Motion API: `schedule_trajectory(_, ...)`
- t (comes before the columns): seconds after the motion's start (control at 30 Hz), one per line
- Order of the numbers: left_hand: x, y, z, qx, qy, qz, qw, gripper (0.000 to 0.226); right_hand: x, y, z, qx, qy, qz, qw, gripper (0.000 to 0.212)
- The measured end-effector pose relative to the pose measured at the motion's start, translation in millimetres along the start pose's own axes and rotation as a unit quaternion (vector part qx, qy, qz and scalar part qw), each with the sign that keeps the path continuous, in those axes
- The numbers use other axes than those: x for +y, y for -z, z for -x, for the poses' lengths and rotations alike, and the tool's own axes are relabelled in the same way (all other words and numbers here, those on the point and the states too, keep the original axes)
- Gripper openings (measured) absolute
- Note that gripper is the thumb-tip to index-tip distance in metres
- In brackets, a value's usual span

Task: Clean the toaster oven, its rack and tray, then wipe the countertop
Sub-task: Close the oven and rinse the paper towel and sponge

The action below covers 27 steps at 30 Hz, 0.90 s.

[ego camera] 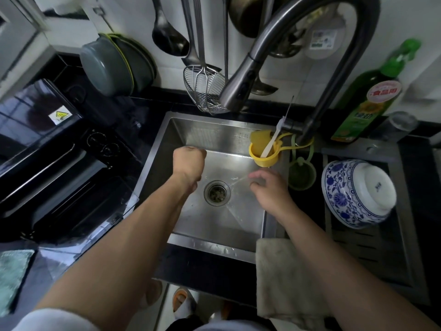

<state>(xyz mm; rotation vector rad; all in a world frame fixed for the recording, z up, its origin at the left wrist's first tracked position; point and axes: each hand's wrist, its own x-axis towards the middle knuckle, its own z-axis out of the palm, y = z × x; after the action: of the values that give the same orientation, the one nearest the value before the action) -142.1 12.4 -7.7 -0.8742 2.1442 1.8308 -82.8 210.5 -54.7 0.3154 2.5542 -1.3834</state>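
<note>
Two bare hands over the steel sink [181, 130], left hand [188, 161] fisted on nothing visible, right hand [269, 187] loosely curled and empty under a thin water stream, black toaster oven [47, 149] on the left countertop, door open.

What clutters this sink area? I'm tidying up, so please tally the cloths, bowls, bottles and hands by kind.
Cloths: 2 (beige cloth, teal cloth)
Bowls: 1 (blue-and-white bowl, upside down)
Bottles: 1 (green bottle)
Hands: 2 (left hand, right hand)
Total: 6
</note>
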Motion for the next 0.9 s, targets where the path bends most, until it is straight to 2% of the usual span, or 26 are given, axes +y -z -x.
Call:
schedule_trajectory(0.13, 11, 2, 5, -0.024, -0.041, -0.012, 0.999, 0.017, -4, 0, 2, -0.001, 0.001, -0.006, 1.0, 0.023)
schedule_trajectory(0.2, 26, 3, 15, -0.037, -0.1, -0.015, 0.994, 0.018, -8, 2, 3, -0.005, -0.01, -0.028, 1.0, 0.021)
schedule_trajectory(0.23, 33, 6, 19, -0.048, -0.132, -0.018, 0.99, 0.025, -11, 4, 4, -0.012, -0.017, -0.045, 0.999, 0.018)
schedule_trajectory(0.3, 47, 13, 29, -0.11, -0.187, 0.018, 0.976, 0.037, -13, 10, 7, -0.028, -0.021, -0.082, 0.996, 0.018)
schedule_trajectory(0.33, 48, 18, 28, -0.157, -0.194, 0.052, 0.967, 0.035, -10, 12, 6, -0.03, -0.022, -0.105, 0.994, 0.018)
schedule_trajectory(0.37, 37, 20, 19, -0.21, -0.188, 0.082, 0.956, 0.028, -7, 13, 6, -0.029, -0.025, -0.129, 0.991, 0.018)
schedule_trajectory(0.4, 23, 22, 13, -0.279, -0.14, 0.127, 0.941, 0.019, -4, 12, 8, -0.027, -0.036, -0.152, 0.987, 0.018)
schedule_trajectory(0.43, -5, 17, -2, -0.311, -0.083, 0.112, 0.94, 0.012, 4, 9, 9, -0.023, -0.051, -0.174, 0.983, 0.018)
schedule_trajectory(0.47, -32, 10, -17, -0.3, -0.018, 0.021, 0.953, 0.014, 11, 6, 9, -0.017, -0.069, -0.197, 0.978, 0.018)
schedule_trajectory(0.5, -67, 2, -27, -0.31, 0.046, -0.097, 0.945, 0.022, 18, 1, 11, -0.011, -0.086, -0.205, 0.975, 0.018)
schedule_trajectory(0.53, -97, -3, -36, -0.292, 0.062, -0.193, 0.935, 0.027, 23, -3, 15, -0.006, -0.094, -0.198, 0.976, 0.017)
schedule_trajectory(0.57, -120, -8, -40, -0.195, 0.01, -0.243, 0.95, 0.029, 27, -5, 18, -0.008, -0.09, -0.178, 0.98, 0.018)
schedule_trajectory(0.6, -124, -16, -42, -0.137, 0.025, -0.223, 0.965, 0.027, 30, -7, 19, -0.017, -0.085, -0.159, 0.983, 0.019)
schedule_trajectory(0.67, -123, -23, -35, -0.179, 0.051, -0.125, 0.975, 0.01, 32, -11, 24, -0.031, -0.093, -0.142, 0.985, 0.022)
schedule_trajectory(0.73, -118, -20, -18, -0.138, 0.031, -0.065, 0.988, 0.025, 27, -18, 29, -0.074, -0.089, -0.119, 0.986, 0.02)
schedule_trajectory(0.77, -109, -13, -4, -0.126, 0.052, -0.042, 0.99, 0.021, 18, -22, 33, -0.098, -0.085, -0.119, 0.984, 0.017)
schedule_trajectory(0.83, -100, 6, 29, -0.129, 0.06, -0.019, 0.99, 0.011, -2, -35, 43, -0.14, -0.073, -0.174, 0.972, 0.022)
schedule_trajectory(0.9, -89, 27, 64, -0.148, 0.064, 0.049, 0.986, 0.003, -24, -50, 56, -0.169, -0.055, -0.26, 0.949, 0.032)
